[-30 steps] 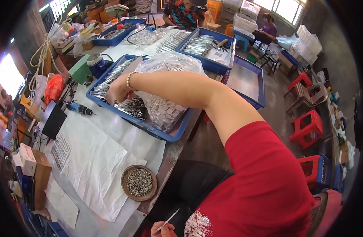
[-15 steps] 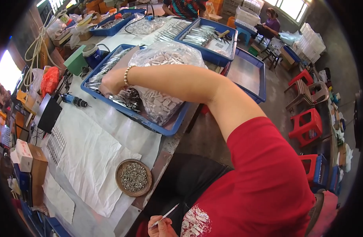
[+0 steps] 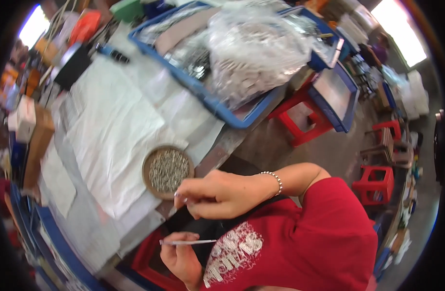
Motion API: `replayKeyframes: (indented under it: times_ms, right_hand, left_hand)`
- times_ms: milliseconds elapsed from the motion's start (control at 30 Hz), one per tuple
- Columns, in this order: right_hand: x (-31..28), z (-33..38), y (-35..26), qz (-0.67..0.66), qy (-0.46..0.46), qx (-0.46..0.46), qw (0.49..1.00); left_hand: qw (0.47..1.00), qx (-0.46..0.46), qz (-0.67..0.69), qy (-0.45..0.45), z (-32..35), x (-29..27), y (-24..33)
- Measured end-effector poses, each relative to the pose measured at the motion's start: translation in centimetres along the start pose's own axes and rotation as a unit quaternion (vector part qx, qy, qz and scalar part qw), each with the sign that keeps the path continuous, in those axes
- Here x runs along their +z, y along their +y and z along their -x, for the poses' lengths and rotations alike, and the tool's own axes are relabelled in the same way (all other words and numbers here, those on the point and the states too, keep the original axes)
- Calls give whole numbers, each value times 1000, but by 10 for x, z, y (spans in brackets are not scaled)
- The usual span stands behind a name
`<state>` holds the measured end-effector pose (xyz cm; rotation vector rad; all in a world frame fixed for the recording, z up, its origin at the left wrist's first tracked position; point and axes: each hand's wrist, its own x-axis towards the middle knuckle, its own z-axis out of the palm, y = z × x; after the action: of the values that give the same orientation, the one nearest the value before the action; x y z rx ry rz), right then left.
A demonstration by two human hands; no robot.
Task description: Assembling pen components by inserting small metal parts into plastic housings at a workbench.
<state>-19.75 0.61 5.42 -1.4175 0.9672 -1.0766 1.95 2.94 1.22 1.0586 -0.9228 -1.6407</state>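
Note:
My left hand [image 3: 181, 259] is low in front of my shirt, its fingers closed on a slim silver pointed piece [image 3: 195, 241] lying nearly level. Above it is my right hand [image 3: 222, 196], fingers curled together beside a round brown bowl [image 3: 146, 180]. Whatever the right fingers hold, if anything, is too small to make out. Small metal pieces [image 3: 169, 167] fill the bowl. Farther off, a blue tray [image 3: 239, 120] carries a clear bag of whitish pieces [image 3: 251, 58], shiny dark metal parts [image 3: 195, 63] and a flat cardboard strip [image 3: 183, 31].
White sheeting [image 3: 111, 145] covers the table, with a blurred row of slim metal pieces [image 3: 73, 109] on its left. A blue-black power driver [image 3: 112, 53] lies behind. Boxes [image 3: 36, 140] crowd the left edge. A red stool [image 3: 300, 116] and another blue tray [image 3: 336, 92] stand right.
My right hand has come back from the blue tray to beside the bowl, close to my left hand. The left hand still holds the silver piece, now turned more level. The view has shifted.

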Motion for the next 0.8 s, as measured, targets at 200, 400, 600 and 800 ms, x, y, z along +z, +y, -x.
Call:
replayKeyframes:
  times_ms: [200,400,600,800]
  right_hand:
    - [23,10,15,-273,12,164,948]
    - [32,15,19,-248,-2,196,949]
    - [33,21,24,-220,-48,175,958]
    - [42,18,18,-109,21,134,985]
  left_hand:
    - [995,-62,51,-59,-4,-6,5]
    - [988,-66,55,-127,1,-7,-1]
    - [985,-82,78,-131,0,0,-1]
    - [993,-41,19,-106,-2,6,2]
